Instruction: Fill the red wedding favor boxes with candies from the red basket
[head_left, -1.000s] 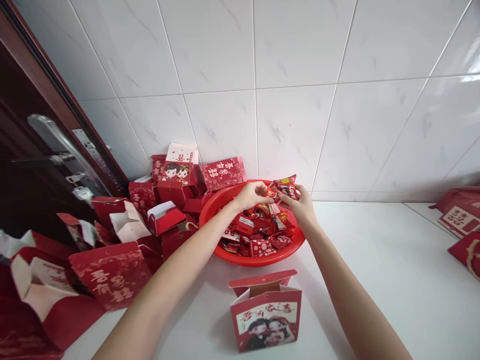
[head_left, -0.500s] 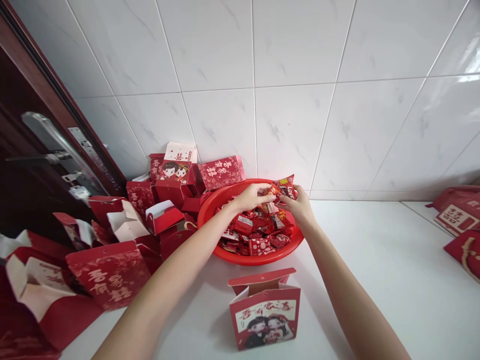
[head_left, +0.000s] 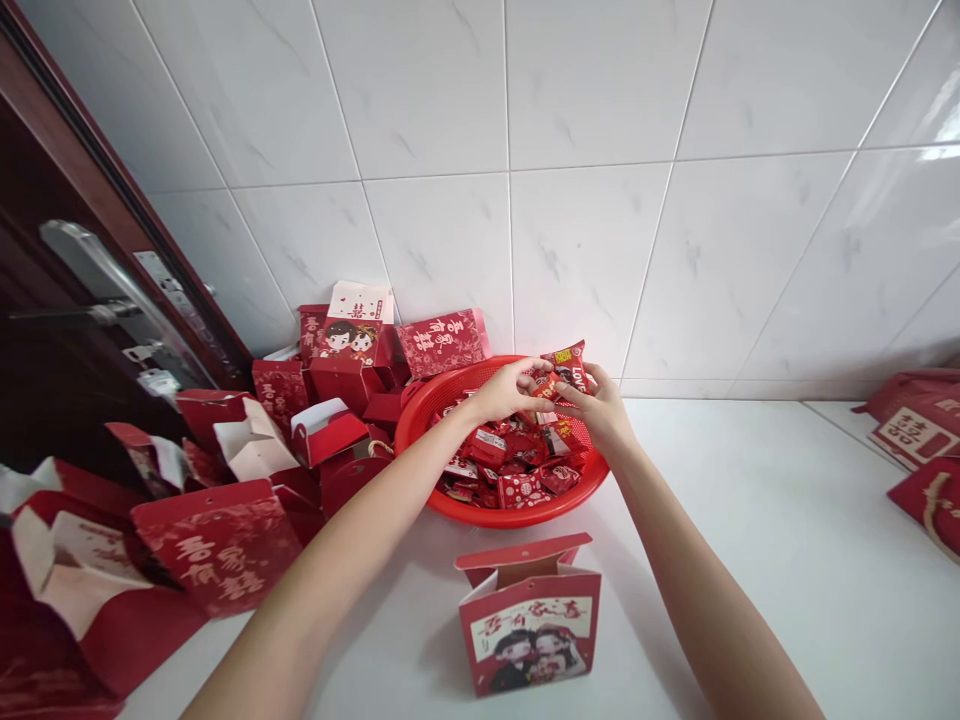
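My left hand (head_left: 506, 392) is closed over the far side of a red plastic basket (head_left: 499, 516), its fingertips at a small orange-red wrapped candy (head_left: 546, 387). Across from it, my right hand (head_left: 602, 412) is closed on a larger candy packet (head_left: 571, 364) marked "LOVE", and its fingertips reach the small candy too. Below both hands lie several red wrapped candies (head_left: 523, 490) in the basket. In front of the basket stands a red gift box (head_left: 531, 640) with a cartoon couple printed on it, its top flaps open.
Several open red and white gift boxes (head_left: 217, 548) crowd the left side of the white tabletop (head_left: 757, 500). Red packages (head_left: 919, 420) sit at the far right. A tiled wall (head_left: 585, 270) rises behind the basket, and a dark door with a metal handle (head_left: 112, 280) is at left.
Both hands have shifted slightly, and the fingers of my left hand have curled up more. The "LOVE" packet has moved up and left a little; the gift box stays put.
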